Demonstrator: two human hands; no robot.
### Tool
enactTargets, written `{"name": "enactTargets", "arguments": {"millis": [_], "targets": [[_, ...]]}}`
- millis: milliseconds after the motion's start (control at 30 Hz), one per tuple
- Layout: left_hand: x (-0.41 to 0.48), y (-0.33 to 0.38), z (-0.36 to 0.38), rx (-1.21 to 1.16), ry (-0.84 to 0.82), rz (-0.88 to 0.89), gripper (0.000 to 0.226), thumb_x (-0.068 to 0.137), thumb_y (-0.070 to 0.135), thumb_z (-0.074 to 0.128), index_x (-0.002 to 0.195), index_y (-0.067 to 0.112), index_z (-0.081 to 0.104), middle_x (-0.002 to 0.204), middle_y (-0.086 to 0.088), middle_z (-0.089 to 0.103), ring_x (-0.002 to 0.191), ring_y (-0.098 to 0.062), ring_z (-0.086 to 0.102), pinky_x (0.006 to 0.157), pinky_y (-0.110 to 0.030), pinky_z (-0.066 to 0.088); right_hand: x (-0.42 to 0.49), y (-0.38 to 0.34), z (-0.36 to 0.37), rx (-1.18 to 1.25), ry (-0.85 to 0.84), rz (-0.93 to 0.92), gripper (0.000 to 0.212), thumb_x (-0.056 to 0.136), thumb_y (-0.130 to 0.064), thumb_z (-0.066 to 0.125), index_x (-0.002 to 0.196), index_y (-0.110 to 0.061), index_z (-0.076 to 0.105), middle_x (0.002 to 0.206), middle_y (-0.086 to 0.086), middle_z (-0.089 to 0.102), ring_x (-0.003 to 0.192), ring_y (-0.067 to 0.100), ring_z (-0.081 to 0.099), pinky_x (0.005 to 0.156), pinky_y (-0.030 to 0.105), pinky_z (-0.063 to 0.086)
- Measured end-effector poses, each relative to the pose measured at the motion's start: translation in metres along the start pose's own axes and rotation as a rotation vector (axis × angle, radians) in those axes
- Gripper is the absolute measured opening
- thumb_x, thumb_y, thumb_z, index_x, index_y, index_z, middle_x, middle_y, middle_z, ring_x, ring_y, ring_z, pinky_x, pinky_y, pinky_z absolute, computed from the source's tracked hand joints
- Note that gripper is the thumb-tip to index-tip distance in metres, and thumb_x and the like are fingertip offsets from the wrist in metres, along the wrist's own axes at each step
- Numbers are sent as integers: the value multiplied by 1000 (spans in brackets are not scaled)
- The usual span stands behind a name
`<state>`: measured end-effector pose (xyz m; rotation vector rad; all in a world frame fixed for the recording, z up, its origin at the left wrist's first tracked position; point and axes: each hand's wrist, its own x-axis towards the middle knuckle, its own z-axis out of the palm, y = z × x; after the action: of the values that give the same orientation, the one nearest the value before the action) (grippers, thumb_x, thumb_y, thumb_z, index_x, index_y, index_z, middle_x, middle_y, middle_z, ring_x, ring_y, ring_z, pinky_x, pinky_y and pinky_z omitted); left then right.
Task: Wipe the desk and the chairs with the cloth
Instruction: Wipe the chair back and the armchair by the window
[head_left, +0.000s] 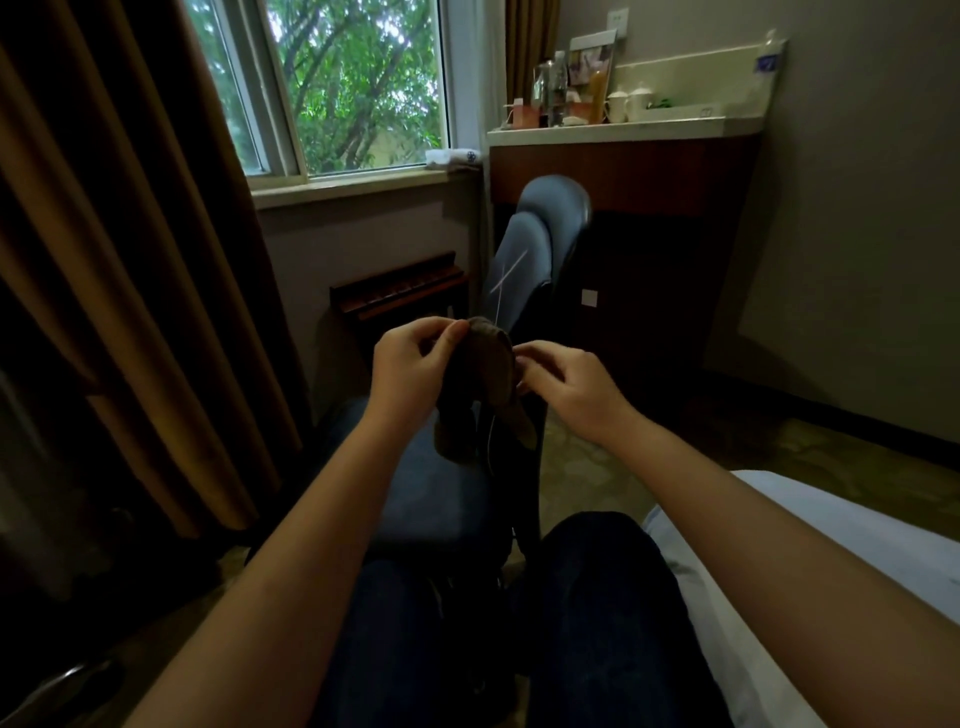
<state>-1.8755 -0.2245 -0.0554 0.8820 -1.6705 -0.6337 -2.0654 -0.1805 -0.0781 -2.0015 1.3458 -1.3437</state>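
My left hand (410, 366): thumb and forefinger curled, pinching upper left edge of cloth (480, 374). Cloth dark, bunched, hanging between both my hands, above seat of blue chair (436, 493). My right hand (569, 387): fingertips curled, pinching cloth's right edge. Desk (623, 127) well apart, upper right.

A window (358, 88) full of green trees lights the dim room. Brown curtains (104, 249) hang left of it, a wooden rack (400, 288) stands below, and a white bed (831, 535) edges the patterned carpet (587, 467).
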Motion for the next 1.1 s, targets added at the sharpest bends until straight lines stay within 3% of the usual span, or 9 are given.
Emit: {"name": "enactTargets", "arguments": {"millis": [100, 200, 367, 500, 600, 667, 800, 967, 1100], "targets": [[0, -4, -2, 1, 32, -24, 9, 95, 24, 61, 96, 25, 70, 91, 4, 71, 88, -5, 67, 83, -29, 57, -2, 1, -3, 36, -8, 20, 30, 94, -36, 60, 116, -17, 64, 99, -2, 70, 91, 9, 68, 83, 29, 56], [0, -8, -2, -11, 53, -51, 10, 95, 26, 61, 94, 24, 71, 89, 2, 71, 87, -8, 68, 81, -31, 58, -6, 8, 0, -150, -98, 23, 26, 87, -28, 72, 110, -20, 67, 96, -9, 70, 90, 2, 67, 83, 29, 57], [3, -18, -9, 104, -5, -73, 24, 99, 26, 55, 90, 11, 72, 83, -10, 69, 80, -21, 67, 71, -34, 54, 2, 10, -4, -216, 106, 2, 7, 91, -19, 63, 97, -17, 66, 85, -5, 67, 79, 9, 66, 74, 41, 58], [4, -30, -11, 230, -28, -109, 23, 100, 23, 51, 94, 12, 70, 83, -5, 69, 81, -17, 66, 78, -44, 55, 14, 4, -9, -195, 185, -26, 10, 92, -18, 63, 102, -18, 67, 92, -3, 69, 85, 12, 68, 76, 39, 59], [-1, -21, 3, 59, -38, -144, 27, 103, 30, 42, 112, 18, 65, 101, 4, 68, 93, -6, 64, 86, -32, 53, 20, 1, -2, -211, 131, -93, 13, 92, -15, 63, 103, -21, 69, 94, -5, 70, 85, 11, 68, 74, 40, 58], [-3, -15, 13, -82, -160, -160, 29, 100, 35, 49, 121, 19, 60, 107, 4, 68, 96, -4, 65, 86, -25, 53, 23, -1, 1, -239, 97, -122, 15, 93, -13, 63, 103, -22, 69, 95, -6, 70, 87, 10, 67, 75, 39, 58], [-1, -26, 19, 90, -390, -61, 23, 83, 19, 75, 106, 16, 71, 91, -2, 73, 86, -12, 70, 81, -30, 58, 24, 2, -5, -342, 71, -143, 15, 93, -16, 62, 103, -22, 70, 97, -5, 71, 86, 10, 66, 76, 38, 57], [1, -35, 17, 121, -348, -59, 15, 86, 12, 72, 101, 13, 74, 89, 3, 73, 85, -6, 69, 84, -24, 56, 21, 14, -24, -383, 57, -166, 13, 90, -15, 66, 99, -20, 74, 103, -6, 69, 96, 9, 64, 86, 37, 55], [1, -37, 17, 91, -347, -70, 10, 87, 10, 70, 96, 12, 68, 86, 0, 70, 80, -5, 66, 76, -17, 53, 21, 22, -33, -405, 7, -165, 16, 90, -11, 64, 96, -22, 75, 115, -7, 63, 110, 11, 59, 95, 38, 52]]}}
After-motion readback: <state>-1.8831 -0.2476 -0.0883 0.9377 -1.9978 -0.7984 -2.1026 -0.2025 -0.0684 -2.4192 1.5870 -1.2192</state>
